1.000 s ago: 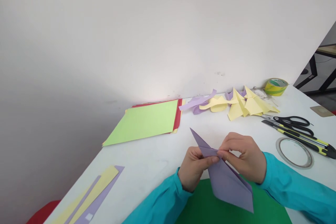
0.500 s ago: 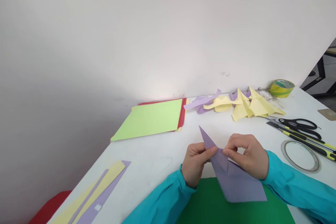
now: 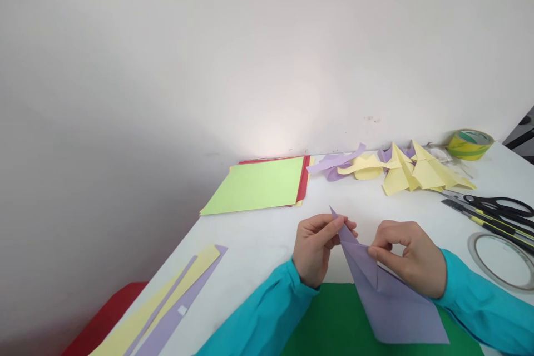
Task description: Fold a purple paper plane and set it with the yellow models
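And here we have the purple paper (image 3: 406, 314), tilted up over the green sheet (image 3: 329, 317), near edge of the table, with both hands on it! The left hand (image 3: 315, 247) pinches the narrow upper point between thumb and fingers; the right hand (image 3: 411, 258) nips the upper edge by the folded flap, so the two are apart, joined only by that paper. Whether the broad lower end touches the green below, I can't tell from here

Good form, as I judge it: hold the tip lightly, line up the edges before pressing, then run a thumb firmly from the pinch outward, never tugging, or the crease wanders

Now the edges! White tabletop (image 3: 250, 245) shows between the hands and the light green sheet (image 3: 256, 183), good elbow room on the left as far as the paper strips (image 3: 183, 289). The right looks tighter: tape ring (image 3: 471, 250) just beside the sleeve, scissors (image 3: 486, 201) and cutter knife (image 3: 492, 221) beyond
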The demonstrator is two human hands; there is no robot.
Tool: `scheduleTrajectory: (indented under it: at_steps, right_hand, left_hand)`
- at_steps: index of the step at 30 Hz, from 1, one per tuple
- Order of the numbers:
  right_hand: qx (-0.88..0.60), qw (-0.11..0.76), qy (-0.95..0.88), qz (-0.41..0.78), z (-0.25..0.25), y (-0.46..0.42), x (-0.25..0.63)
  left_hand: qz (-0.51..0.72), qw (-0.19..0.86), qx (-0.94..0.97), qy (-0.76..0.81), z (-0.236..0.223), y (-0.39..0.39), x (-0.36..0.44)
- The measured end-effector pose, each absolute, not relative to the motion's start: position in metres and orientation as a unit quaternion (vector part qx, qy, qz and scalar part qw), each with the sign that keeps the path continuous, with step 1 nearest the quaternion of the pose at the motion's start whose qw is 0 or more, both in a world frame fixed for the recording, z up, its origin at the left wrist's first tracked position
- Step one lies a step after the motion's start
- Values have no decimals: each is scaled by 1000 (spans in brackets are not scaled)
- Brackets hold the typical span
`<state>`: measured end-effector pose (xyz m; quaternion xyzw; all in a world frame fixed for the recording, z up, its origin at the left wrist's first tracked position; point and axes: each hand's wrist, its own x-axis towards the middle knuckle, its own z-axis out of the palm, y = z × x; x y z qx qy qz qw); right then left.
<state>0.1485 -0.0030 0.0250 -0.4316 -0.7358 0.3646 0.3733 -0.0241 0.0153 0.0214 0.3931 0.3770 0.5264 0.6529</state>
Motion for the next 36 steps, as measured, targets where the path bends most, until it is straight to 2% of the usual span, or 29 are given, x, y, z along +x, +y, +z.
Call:
scheduleTrajectory:
  at_steps: [7, 19, 28, 36]
  right_hand:
    - [-432, 368, -738, 366, 22, -3, 147]
    - [-424, 365, -712, 425, 12, 4, 148]
    - [-447, 404, -638, 479, 11, 15, 155]
    - [-444, 400, -650, 469, 9, 16, 154]
  left_hand:
    - [566, 622, 378, 387, 26, 20, -30]
    - [558, 600, 383, 427, 26, 28, -34]
    - [407, 607, 490, 474, 19, 20, -23]
    - [410, 631, 481, 450, 18, 17, -23]
